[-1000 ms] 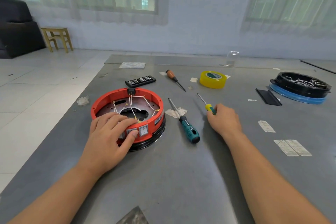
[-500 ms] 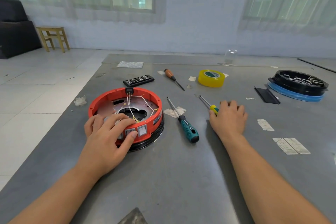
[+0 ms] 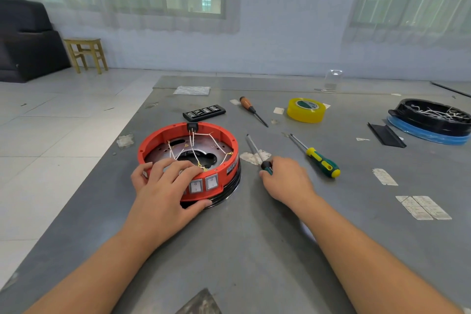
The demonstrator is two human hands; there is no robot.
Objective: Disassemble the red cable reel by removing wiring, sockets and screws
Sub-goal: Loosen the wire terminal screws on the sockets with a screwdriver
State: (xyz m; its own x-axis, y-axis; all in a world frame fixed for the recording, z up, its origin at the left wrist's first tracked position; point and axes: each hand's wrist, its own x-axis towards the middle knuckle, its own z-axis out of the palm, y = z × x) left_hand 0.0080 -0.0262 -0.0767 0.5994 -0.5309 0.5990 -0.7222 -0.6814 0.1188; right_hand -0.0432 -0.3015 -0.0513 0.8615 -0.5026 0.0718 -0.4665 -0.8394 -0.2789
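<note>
1. Grey table [image 3: 254, 250]: carrying every item below; the person's forearms are reaching in over its near edge.
2. Left hand [image 3: 165, 191]: lying over the near-left rim of the red cable reel [image 3: 163, 140], fingers curling over the rim toward the inside, thumb pressing the outer wall low down beside the two rocker switches [image 3: 204, 184]. It is gripping the reel.
3. Red cable reel: sitting open on the table, left of centre, directly beneath the left hand and just left of the right hand. White wiring [image 3: 201, 145] is crossing its metal floor to a black socket part [image 3: 192, 127] on the far rim.
4. Black bit case [image 3: 204, 112]: lying beyond the reel.
5. Brown-handled screwdriver [image 3: 252, 109]: lying further back, right of the case.
6. Teal-handled screwdriver [image 3: 256, 151]: lying just right of the reel, shaft pointing away.
7. Right hand [image 3: 285, 181]: covering that screwdriver's handle, fingers curling round it; only the handle's front end is showing.
8. Green-and-yellow screwdriver [image 3: 322, 162]: lying free, just right of the right hand.
9. Yellow tape roll [image 3: 305, 109]: standing behind it.
10. Black tray [image 3: 430, 120]: sitting far right, holding white scraps.
</note>
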